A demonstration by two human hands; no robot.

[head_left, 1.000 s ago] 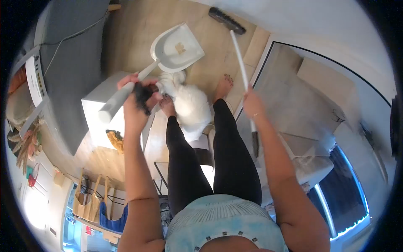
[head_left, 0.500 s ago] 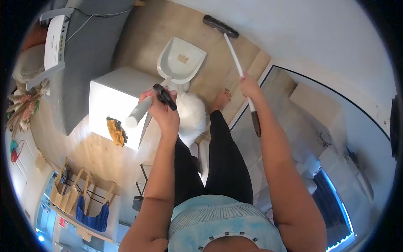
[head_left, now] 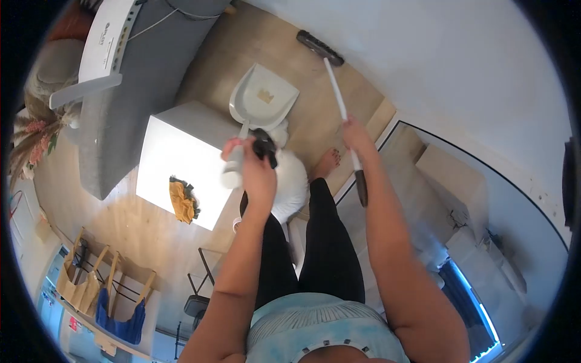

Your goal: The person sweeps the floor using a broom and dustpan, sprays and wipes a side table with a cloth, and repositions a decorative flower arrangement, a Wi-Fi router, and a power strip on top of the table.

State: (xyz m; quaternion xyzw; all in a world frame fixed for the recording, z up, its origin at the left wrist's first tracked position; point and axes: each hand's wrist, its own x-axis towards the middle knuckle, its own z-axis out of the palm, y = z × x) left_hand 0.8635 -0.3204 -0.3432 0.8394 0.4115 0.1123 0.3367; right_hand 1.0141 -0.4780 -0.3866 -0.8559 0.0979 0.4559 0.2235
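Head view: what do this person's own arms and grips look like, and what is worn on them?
The left grip and right grip are ungloved hands. Both arms are sleeveless, below a pale blue top with fanned lines and small dark studs. Fine jewellery can't be made out.

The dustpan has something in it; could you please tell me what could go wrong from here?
The light-brown piece in the dustpan might slide out if the pan tips. The left hand holds both the dustpan and a dark object, so either could slip. A bare foot is near the white object, a possible trip.
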